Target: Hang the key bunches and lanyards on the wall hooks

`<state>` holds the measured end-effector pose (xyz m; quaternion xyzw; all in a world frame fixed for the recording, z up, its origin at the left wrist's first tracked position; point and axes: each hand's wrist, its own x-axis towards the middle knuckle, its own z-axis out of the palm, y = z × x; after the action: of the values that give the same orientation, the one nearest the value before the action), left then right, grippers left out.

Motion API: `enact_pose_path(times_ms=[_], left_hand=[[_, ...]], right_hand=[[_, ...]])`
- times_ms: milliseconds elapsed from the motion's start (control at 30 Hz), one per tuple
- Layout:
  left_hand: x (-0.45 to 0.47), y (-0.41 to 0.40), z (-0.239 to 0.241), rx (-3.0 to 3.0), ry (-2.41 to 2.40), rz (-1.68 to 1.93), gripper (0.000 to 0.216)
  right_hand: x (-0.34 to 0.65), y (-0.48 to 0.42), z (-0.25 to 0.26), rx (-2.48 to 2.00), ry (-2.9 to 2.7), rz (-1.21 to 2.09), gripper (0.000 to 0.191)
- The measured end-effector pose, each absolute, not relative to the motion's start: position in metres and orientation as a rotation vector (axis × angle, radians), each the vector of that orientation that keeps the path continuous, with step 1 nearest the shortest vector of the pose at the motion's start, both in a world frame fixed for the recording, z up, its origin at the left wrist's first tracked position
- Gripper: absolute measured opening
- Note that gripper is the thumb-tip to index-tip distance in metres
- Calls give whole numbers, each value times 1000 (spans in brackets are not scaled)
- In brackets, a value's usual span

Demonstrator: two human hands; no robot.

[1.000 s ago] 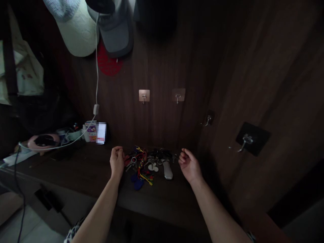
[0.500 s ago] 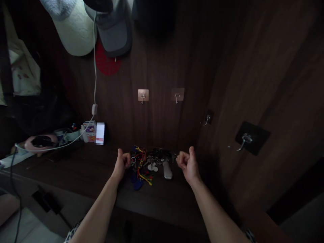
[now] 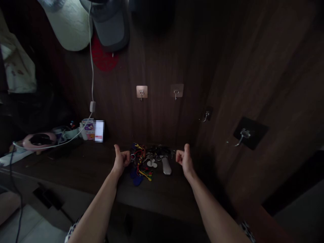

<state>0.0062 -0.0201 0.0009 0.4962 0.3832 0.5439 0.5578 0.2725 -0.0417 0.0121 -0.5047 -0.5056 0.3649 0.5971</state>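
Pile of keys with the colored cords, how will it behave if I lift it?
The pile of keys will probably lift floppy, because its rings and braided cords look loosely tangled. It likely feels heavy for its size, being mostly metal. The silver fob at its edge may drag or swing.

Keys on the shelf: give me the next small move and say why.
Probably lower the left hand onto the nearest ring in the heap of keys. Its curled grip looks empty and sits right at the heap's edge, while the right hand stands a little farther off, beside the silver fob. A wall hook is bare above.
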Motion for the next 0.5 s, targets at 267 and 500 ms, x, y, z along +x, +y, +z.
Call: enact_pose_path(times_ms=[267, 500], left_hand=[[6, -18, 0, 1178, 936, 1279, 76], [8, -19, 2, 1229, 1119, 1440, 58]], right_hand=[[271, -43, 12, -1172, -1215, 802, 72], [262, -46, 7, -1198, -1603, 534, 35]])
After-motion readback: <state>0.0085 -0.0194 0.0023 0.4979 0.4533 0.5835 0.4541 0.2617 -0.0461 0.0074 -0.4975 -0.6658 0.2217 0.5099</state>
